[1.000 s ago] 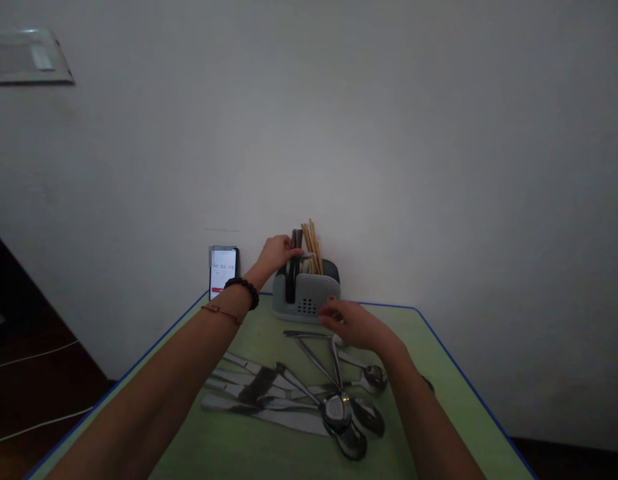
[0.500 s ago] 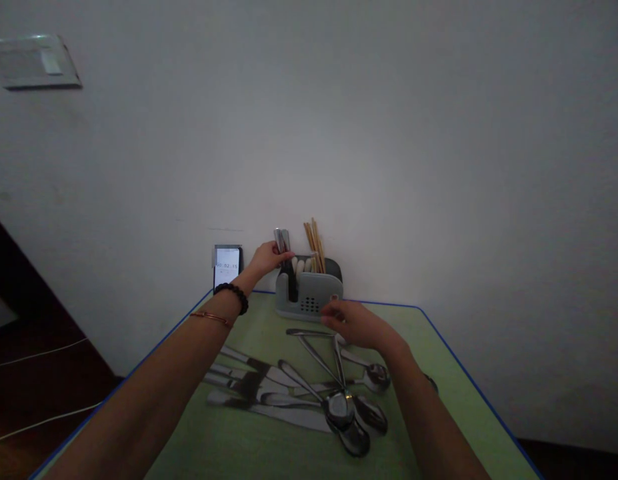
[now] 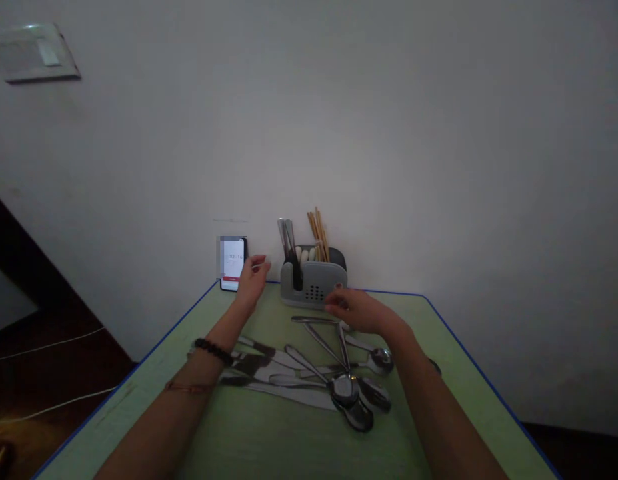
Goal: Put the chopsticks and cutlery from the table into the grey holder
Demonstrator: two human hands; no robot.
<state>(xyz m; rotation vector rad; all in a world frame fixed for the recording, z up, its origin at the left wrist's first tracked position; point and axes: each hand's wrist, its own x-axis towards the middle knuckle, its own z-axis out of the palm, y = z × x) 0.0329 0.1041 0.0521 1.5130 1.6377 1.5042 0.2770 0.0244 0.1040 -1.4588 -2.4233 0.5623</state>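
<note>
A grey cutlery holder [image 3: 319,280] stands upright at the back of the table, against the wall. Metal-handled cutlery [image 3: 287,237] rises from its left slot, pale rounded handles [image 3: 305,255] sit in the middle, and wooden chopsticks [image 3: 319,233] lean in the back. My left hand [image 3: 253,280] hovers left of the holder, empty, with its fingers loosely bent and apart. In front of the holder's lower right corner is my right hand [image 3: 357,309], fingers loosely curled with nothing visible in them; whether it touches the holder I cannot tell. Several spoons [image 3: 346,390] and table knives [image 3: 289,393] lie below.
A phone [image 3: 233,263] showing a timer leans on the wall behind my left hand. The green table [image 3: 283,447] has a blue edge. A dark round object [image 3: 435,366] lies partly hidden beyond my right forearm. A switch plate [image 3: 36,53] is on the wall.
My left hand has let go of the metal cutlery handles in the holder's left slot and drawn back to the left. My right hand stays close to the holder's front.
</note>
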